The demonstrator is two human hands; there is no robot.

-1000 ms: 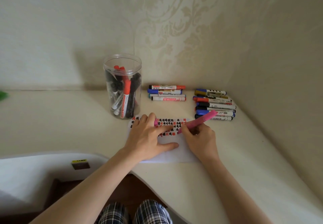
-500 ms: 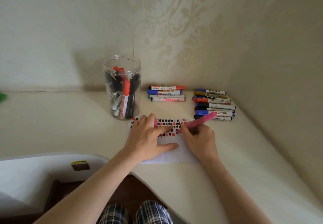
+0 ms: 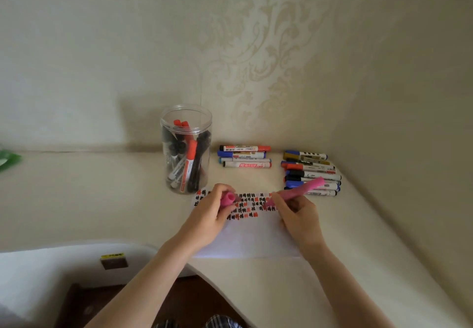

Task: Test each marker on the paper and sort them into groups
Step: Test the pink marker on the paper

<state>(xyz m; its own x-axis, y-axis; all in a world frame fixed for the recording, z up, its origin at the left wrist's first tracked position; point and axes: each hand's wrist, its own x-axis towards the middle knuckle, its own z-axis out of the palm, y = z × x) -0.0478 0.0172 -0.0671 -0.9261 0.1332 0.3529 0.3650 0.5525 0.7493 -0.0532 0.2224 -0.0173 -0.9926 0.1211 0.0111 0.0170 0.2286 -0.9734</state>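
Gripping tapered pink marker (image 3: 299,191), cap (image 3: 227,199)

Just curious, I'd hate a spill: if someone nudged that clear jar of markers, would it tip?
Probably not easily: the jar looks wide with a flat base. It likely slides on the smooth table. Leaning markers inside may rattle.

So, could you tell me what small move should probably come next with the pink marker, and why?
Probably recapping: bring the pink cap in the left hand onto the tip of the pink marker held by the right hand. The tip sits at the rows of test marks on the paper, and the cap's open end is turned up.
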